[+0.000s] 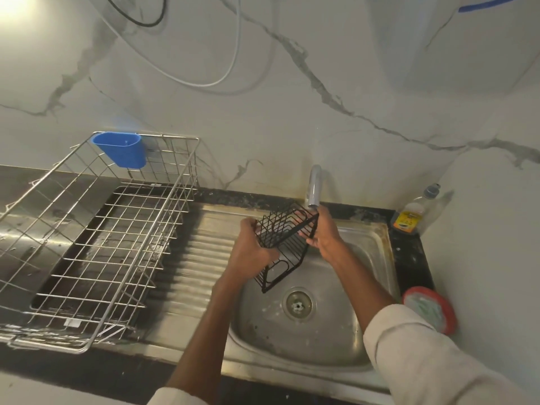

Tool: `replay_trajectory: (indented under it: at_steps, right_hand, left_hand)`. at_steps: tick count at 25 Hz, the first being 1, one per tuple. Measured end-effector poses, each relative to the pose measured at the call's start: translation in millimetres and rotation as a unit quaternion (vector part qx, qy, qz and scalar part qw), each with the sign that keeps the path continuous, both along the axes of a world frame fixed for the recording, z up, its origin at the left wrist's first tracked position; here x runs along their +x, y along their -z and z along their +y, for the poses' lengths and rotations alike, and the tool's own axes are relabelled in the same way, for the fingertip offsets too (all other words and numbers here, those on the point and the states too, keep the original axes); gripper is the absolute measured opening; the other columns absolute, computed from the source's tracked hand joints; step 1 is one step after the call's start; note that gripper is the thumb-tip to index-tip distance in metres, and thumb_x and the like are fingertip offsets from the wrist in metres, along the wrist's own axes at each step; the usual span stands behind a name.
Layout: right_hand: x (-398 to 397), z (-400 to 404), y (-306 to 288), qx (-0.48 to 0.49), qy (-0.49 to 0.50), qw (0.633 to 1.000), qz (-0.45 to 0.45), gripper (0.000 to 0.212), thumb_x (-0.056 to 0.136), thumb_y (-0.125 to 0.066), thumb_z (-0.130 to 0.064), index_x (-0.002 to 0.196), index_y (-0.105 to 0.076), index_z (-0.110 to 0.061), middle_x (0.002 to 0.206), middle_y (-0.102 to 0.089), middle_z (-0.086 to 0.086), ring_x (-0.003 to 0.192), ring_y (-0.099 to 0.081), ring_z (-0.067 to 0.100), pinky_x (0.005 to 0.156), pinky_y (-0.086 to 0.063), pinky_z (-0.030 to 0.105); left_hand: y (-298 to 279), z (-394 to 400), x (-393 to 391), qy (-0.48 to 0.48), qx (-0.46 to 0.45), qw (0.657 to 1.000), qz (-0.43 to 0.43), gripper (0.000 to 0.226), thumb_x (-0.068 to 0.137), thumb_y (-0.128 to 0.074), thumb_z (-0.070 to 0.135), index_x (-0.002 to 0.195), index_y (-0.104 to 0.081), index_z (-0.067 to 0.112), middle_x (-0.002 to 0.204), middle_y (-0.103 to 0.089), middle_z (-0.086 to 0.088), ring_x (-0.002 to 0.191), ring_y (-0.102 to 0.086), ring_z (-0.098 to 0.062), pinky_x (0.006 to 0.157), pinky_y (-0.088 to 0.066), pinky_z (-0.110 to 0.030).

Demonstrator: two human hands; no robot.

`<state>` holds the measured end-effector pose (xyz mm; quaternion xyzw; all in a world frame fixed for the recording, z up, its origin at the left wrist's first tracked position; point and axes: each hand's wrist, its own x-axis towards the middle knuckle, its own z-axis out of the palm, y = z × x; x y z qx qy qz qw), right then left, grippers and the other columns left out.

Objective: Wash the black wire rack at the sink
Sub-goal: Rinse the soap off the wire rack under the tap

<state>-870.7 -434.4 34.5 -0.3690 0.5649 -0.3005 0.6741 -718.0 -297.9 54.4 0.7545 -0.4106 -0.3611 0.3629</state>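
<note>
I hold the black wire rack (282,247) tilted above the steel sink basin (330,331), just below the tap spout (314,188). My left hand (251,247) grips the rack's left side, fingers curled round its wires. My right hand (324,232) grips the rack's upper right edge near the spout. The rack's lower corner hangs over the basin near the drain (298,304). I cannot tell whether water is running.
A large steel wire dish basket (96,247) with a blue plastic cup (122,149) clipped to its rim stands on the left counter. The ribbed drainboard (198,258) lies beside it. A dish soap bottle (412,211) and a red-rimmed scrubber tub (431,309) sit right of the sink.
</note>
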Motion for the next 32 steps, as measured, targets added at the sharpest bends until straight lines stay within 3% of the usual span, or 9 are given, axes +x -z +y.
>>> replay_trajectory:
  at_steps: [3, 6, 9, 17, 20, 24, 26, 28, 32]
  right_hand:
    - [8, -8, -13, -0.026, -0.057, 0.998, 0.006, 0.027, 0.105, -0.045, -0.041, 0.1, -0.061, -0.02, 0.096, -0.069, 0.003, 0.09, -0.064, 0.016, 0.079, -0.048, 0.033]
    - [16, -15, -25, -0.05, -0.097, 0.994, -0.008, 0.012, 0.106, -0.049, -0.033, 0.105, -0.058, -0.026, 0.096, -0.069, 0.004, 0.09, -0.062, 0.015, 0.093, -0.041, 0.035]
    - [8, -19, -16, -0.059, -0.105, 0.993, -0.014, 0.038, 0.102, -0.055, -0.038, 0.135, -0.057, -0.018, 0.112, -0.07, 0.01, 0.11, -0.064, 0.024, 0.101, -0.047, 0.044]
    - [-65, 21, 8, -0.041, -0.069, 0.996, 0.031, 0.052, 0.083, -0.07, -0.062, 0.105, -0.071, -0.014, 0.108, -0.072, 0.013, 0.104, -0.068, 0.032, 0.096, -0.053, 0.055]
    - [-82, 30, 9, -0.031, -0.007, 0.998, 0.051, 0.047, 0.082, -0.073, -0.05, 0.105, -0.071, -0.009, 0.105, -0.075, 0.014, 0.098, -0.072, 0.033, 0.086, -0.057, 0.05]
    - [-92, 34, 1, -0.026, 0.07, 0.995, 0.065, 0.041, 0.078, -0.077, -0.045, 0.099, -0.066, -0.01, 0.096, -0.072, 0.007, 0.091, -0.067, 0.025, 0.09, -0.055, 0.052]
    - [-96, 34, 2, -0.018, 0.11, 0.991, 0.077, 0.042, 0.076, -0.079, -0.045, 0.099, -0.066, -0.013, 0.101, -0.069, 0.006, 0.097, -0.064, 0.025, 0.091, -0.055, 0.05]
    - [-98, 35, 5, -0.01, 0.135, 0.988, 0.079, 0.041, 0.07, -0.08, -0.046, 0.093, -0.066, -0.015, 0.099, -0.07, 0.008, 0.094, -0.063, 0.025, 0.086, -0.055, 0.045]
    - [-95, 44, 16, 0.024, 0.183, 0.981, 0.055, 0.046, 0.066, -0.077, -0.042, 0.099, -0.068, -0.011, 0.092, -0.067, 0.009, 0.087, -0.06, 0.023, 0.07, -0.05, 0.038]
  left_hand:
    - [4, 3, -12, -0.043, -0.009, 0.999, -0.007, 0.093, 0.063, -0.086, 0.029, 0.141, -0.037, 0.021, 0.118, -0.056, 0.011, 0.107, -0.062, -0.016, 0.09, -0.062, -0.049]
    - [11, 1, -15, -0.075, -0.035, 0.997, -0.007, 0.095, 0.059, -0.083, 0.035, 0.141, -0.037, 0.024, 0.117, -0.056, 0.012, 0.106, -0.062, -0.014, 0.088, -0.062, -0.049]
    - [14, -2, -14, -0.064, -0.04, 0.997, -0.019, 0.092, 0.063, -0.08, 0.031, 0.144, -0.038, 0.024, 0.117, -0.06, 0.012, 0.105, -0.065, -0.014, 0.09, -0.062, -0.048]
    - [19, -33, -10, 0.077, -0.029, 0.995, -0.058, 0.08, 0.09, -0.059, -0.015, 0.16, -0.046, 0.022, 0.15, -0.061, -0.001, 0.135, -0.061, -0.021, 0.109, -0.051, -0.032]
    - [26, -53, -16, 0.077, -0.054, 0.996, -0.002, 0.074, 0.091, -0.059, -0.014, 0.154, -0.056, 0.025, 0.146, -0.066, 0.005, 0.134, -0.061, -0.014, 0.117, -0.047, -0.04]
    - [16, -72, -39, 0.027, -0.043, 0.968, 0.246, 0.058, 0.097, -0.043, -0.011, 0.146, -0.061, 0.016, 0.139, -0.069, -0.007, 0.116, -0.066, -0.014, 0.097, -0.052, -0.03]
    - [19, -84, -48, 0.007, -0.036, 0.946, 0.322, 0.036, 0.105, -0.046, 0.01, 0.135, -0.067, 0.01, 0.132, -0.072, -0.011, 0.123, -0.066, -0.023, 0.105, -0.05, -0.038]
    - [22, -100, -56, -0.008, -0.018, 0.938, 0.346, 0.034, 0.107, -0.056, 0.029, 0.127, -0.071, 0.007, 0.128, -0.073, -0.015, 0.123, -0.067, -0.029, 0.108, -0.049, -0.044]
    - [29, -133, -74, -0.026, 0.024, 0.956, 0.29, 0.021, 0.106, -0.062, 0.029, 0.109, -0.075, 0.013, 0.123, -0.073, -0.018, 0.113, -0.067, -0.026, 0.099, -0.049, -0.039]
